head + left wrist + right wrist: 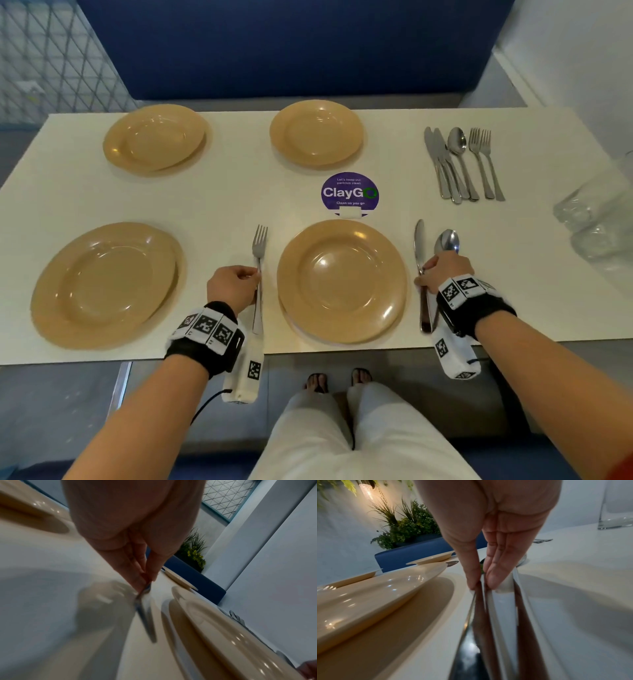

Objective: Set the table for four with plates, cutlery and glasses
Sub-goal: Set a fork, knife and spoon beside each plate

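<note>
Tan plates stand at four places on the white table point(222, 205); the near right plate point(342, 281) lies between my hands. My left hand point(236, 284) pinches the handle of a fork point(259, 246) lying left of that plate; the left wrist view shows the fork point(145, 609) under my fingertips point(145, 574). On the plate's right, my right hand point(442, 270) pinches a knife point(419, 243) at its handle, with a spoon point(447, 240) just beside it under the hand. In the right wrist view the knife point(479, 622) and the spoon point(520, 608) run side by side.
Spare cutlery point(462, 164) of knives, a spoon and forks lies at the far right. Clear glasses point(596, 219) stand at the right edge. A purple round sticker point(349, 192) sits mid-table. A blue bench back point(291, 48) runs behind the table.
</note>
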### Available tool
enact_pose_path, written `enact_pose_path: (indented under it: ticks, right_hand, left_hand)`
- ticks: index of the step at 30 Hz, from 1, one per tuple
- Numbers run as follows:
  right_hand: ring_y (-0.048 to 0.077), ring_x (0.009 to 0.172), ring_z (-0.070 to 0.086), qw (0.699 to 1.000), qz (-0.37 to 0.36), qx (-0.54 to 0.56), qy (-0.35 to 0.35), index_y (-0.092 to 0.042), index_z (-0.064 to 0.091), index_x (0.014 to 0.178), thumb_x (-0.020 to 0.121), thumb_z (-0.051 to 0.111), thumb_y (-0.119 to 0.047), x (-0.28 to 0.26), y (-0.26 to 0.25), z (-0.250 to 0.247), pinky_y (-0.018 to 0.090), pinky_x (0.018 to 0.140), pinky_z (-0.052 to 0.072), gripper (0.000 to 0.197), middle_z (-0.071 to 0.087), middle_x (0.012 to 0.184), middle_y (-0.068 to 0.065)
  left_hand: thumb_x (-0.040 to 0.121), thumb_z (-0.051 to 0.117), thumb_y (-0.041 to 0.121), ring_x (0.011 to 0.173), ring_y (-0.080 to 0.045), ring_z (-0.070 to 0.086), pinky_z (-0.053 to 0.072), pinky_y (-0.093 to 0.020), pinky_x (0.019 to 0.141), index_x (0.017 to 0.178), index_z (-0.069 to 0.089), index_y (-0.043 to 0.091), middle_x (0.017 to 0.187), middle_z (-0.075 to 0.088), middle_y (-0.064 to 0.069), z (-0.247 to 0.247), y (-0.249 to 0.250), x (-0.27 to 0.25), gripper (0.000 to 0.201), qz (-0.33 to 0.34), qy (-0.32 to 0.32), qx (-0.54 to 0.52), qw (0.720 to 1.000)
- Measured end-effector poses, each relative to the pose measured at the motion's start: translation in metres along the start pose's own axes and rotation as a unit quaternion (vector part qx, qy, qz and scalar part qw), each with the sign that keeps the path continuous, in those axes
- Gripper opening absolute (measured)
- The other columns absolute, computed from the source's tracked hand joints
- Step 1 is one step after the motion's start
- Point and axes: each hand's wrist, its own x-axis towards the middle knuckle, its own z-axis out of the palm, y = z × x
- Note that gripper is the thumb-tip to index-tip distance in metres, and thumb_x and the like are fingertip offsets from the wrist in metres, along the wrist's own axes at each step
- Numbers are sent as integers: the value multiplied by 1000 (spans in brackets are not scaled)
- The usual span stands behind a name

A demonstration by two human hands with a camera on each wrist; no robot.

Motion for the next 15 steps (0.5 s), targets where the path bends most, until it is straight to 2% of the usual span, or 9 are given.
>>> enact_pose_path:
  ticks: [2,4,6,9,11,13,15]
  right_hand:
    - [28,93,65,1000,4,19,9,-7,68,101,74,78,-19,-1,2,2,29,81,51,32,68,101,13]
    - [27,92,65,999,3,36,12,-9,68,100,72,78,-19,-3,4,4,28,81,51,31,69,102,13]
    - [26,91,66,999,2,48,12,-10,68,96,72,79,-19,-3,4,5,29,82,52,29,69,100,12]
    - [23,82,64,998,-1,61,21,-11,68,91,72,78,-20,-5,7,6,26,77,50,23,70,96,10]
    - [20,75,60,998,-6,60,28,-14,67,85,74,77,-21,-6,9,8,23,72,48,16,70,93,9]
    - [19,74,59,997,-10,64,31,-17,64,79,75,75,-20,-7,10,9,24,72,48,12,70,92,9]
    - [20,74,60,998,-12,63,27,-18,62,78,76,74,-20,-7,10,9,24,72,49,13,70,91,9]
  left_hand:
    - [88,62,16,74,-26,70,57,-39,83,84,69,14,81,71,-8,7,-4,0,8,-3,-4,12,1000]
    - [85,66,16,74,-25,71,57,-38,83,71,65,20,77,72,-7,11,-7,1,14,-6,0,25,1000]
    - [81,69,16,74,-24,71,57,-38,83,68,65,22,75,73,-6,12,-10,3,15,-8,6,33,999]
    - [79,72,16,76,-24,71,56,-38,85,79,70,17,78,73,-7,13,-7,5,2,-1,12,49,999]
    - [77,73,16,80,-23,70,54,-35,89,94,71,12,85,73,-7,14,-6,4,18,11,24,68,997]
    - [75,74,16,84,-20,68,49,-27,89,99,70,12,88,73,-6,14,-3,-2,25,33,32,97,994]
    - [75,74,15,86,-19,66,49,-26,88,104,70,13,87,72,-4,15,-2,-6,29,57,36,123,990]
